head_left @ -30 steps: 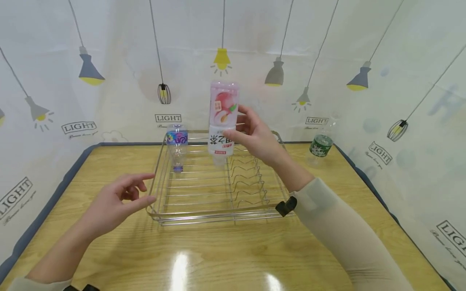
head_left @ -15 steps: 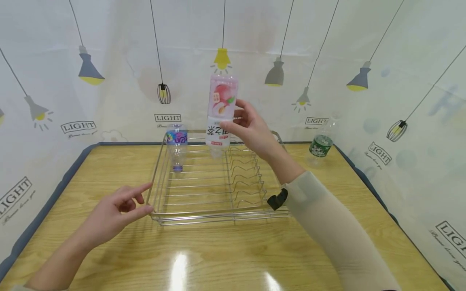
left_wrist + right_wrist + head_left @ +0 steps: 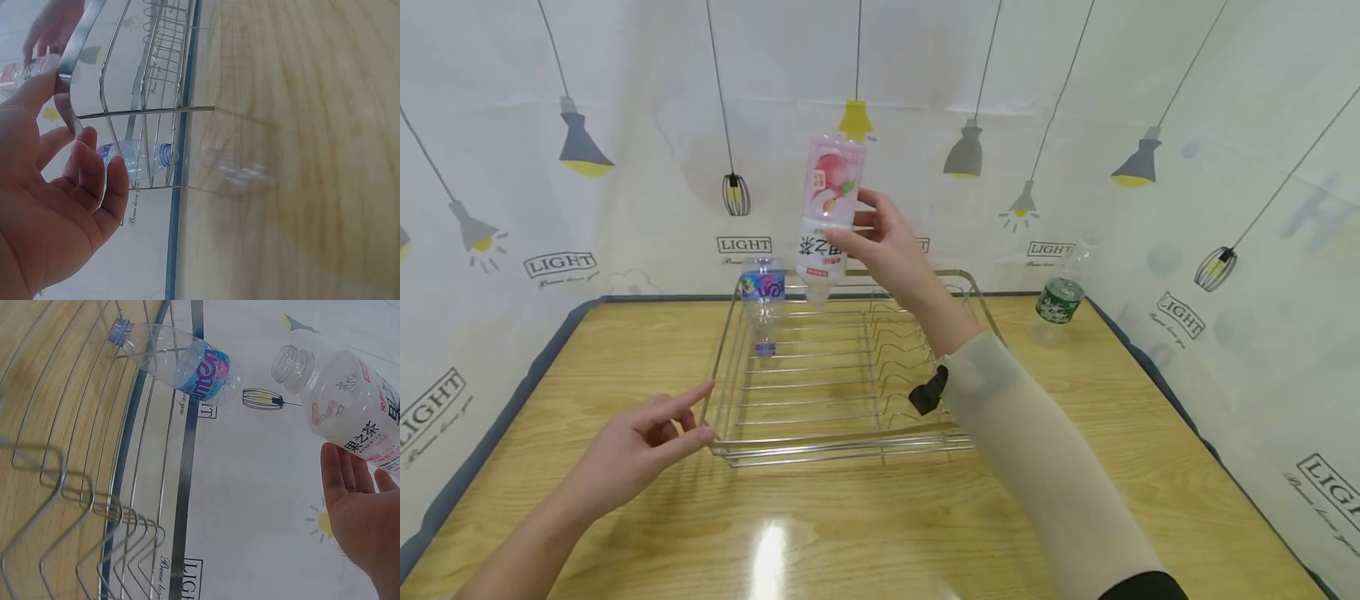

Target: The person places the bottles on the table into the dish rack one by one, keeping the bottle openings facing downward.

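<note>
Though upside down, pink bottle (image 3: 830,208) in right hand (image 3: 891,254) above rack (image 3: 850,437).

Left hand (image 3: 50,215) touching wire rack (image 3: 145,112), bottle (image 3: 134,155)

Left forearm (image 3: 538,529) mostly bare, slanting in from near left. Left hand (image 3: 628,454) low: index finger (image 3: 679,403) straight toward far right, left thumb (image 3: 683,446) extended on its near side, remaining fingers (image 3: 90,172) curled toward the palm. Right forearm (image 3: 1037,450) sleeved, angled from near right toward far centre. Right hand (image 3: 891,254) raised higher, gripping; right thumb (image 3: 852,242) opposite the right fingers (image 3: 870,200).
</note>
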`<state>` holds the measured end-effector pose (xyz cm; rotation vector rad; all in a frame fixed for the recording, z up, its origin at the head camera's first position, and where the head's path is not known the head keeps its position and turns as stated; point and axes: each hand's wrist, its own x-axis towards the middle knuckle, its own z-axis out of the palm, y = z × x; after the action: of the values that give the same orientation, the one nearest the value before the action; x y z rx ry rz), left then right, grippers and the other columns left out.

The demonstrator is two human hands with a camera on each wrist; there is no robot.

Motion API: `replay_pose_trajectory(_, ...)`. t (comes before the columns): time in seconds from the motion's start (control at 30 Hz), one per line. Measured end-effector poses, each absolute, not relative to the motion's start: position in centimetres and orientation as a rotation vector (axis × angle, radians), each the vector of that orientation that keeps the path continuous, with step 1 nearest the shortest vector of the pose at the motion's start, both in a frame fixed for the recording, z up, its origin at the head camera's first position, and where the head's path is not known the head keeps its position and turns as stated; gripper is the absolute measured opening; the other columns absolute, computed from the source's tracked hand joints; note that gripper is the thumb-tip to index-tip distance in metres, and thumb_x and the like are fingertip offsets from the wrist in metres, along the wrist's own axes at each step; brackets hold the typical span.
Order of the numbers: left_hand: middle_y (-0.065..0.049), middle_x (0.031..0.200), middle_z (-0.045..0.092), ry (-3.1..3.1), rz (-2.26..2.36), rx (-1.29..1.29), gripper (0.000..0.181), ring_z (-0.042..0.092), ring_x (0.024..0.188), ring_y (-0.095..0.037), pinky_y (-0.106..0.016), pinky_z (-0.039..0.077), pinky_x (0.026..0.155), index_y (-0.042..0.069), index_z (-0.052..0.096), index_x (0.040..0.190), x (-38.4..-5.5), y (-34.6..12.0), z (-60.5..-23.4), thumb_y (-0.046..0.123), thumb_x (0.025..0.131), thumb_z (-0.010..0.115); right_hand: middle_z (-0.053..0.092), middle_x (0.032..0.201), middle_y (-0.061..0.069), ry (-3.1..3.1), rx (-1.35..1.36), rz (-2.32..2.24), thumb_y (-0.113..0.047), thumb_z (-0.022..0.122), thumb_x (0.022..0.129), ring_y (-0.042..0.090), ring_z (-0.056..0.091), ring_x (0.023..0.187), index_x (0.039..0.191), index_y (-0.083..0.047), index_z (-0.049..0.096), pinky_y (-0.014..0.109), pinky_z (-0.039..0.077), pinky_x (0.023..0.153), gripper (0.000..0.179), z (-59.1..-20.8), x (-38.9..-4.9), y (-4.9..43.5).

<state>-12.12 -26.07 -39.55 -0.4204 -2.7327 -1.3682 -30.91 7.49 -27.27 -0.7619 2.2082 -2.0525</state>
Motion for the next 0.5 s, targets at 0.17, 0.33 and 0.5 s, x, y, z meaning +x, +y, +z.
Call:
replay_pose_trajectory(0.17, -0.002, 0.099, 0.066, -2.753, -1.432, -0.355, 0.06, 0.05, 0.068, -0.013, -0.03, 0.043, 0.056, 0.021, 0.057, 0.162, -12.1, -26.1, -39.7, 0.026, 0.106, 0.076, 0.063, 0.143, 0.011, 2.139, -0.72, -2.157, -0.025, 0.079, 0.102, 0.027, 0.065, 0.127, 0.165, -0.02, 0.042, 0.046, 0.057, 0.111, 0.073, -27.9, -32.2, 6.0)
replay_pose_trajectory(0.33, -0.004, 0.103, 0.066, -2.799, -1.421, -0.29, 0.061, 0.05, 0.071, -0.013, -0.029, 0.043, 0.057, 0.022, 0.057, 0.162, -12.2, -26.1, -39.6, 0.032, 0.105, 0.077, 0.065, 0.136, 0.011, 2.105, -0.666, -2.242, -0.023, 0.079, 0.102, 0.025, 0.066, 0.122, 0.164, -0.02, 0.044, 0.046, 0.056, 0.11, 0.071, -28.9, -33.2, 4.7)
replay_pose_trajectory(0.5, -0.005, 0.104, 0.066, -2.823, -1.416, -0.271, 0.062, 0.051, 0.073, -0.013, -0.029, 0.044, 0.058, 0.024, 0.057, 0.162, -12.3, -26.2, -39.4, 0.034, 0.105, 0.078, 0.066, 0.132, 0.009, 2.097, -0.613, -2.313, -0.023, 0.079, 0.102, 0.022, 0.065, 0.118, 0.163, -0.022, 0.046, 0.039, 0.056, 0.103, 0.07, -30.1, -34.1, 3.5)
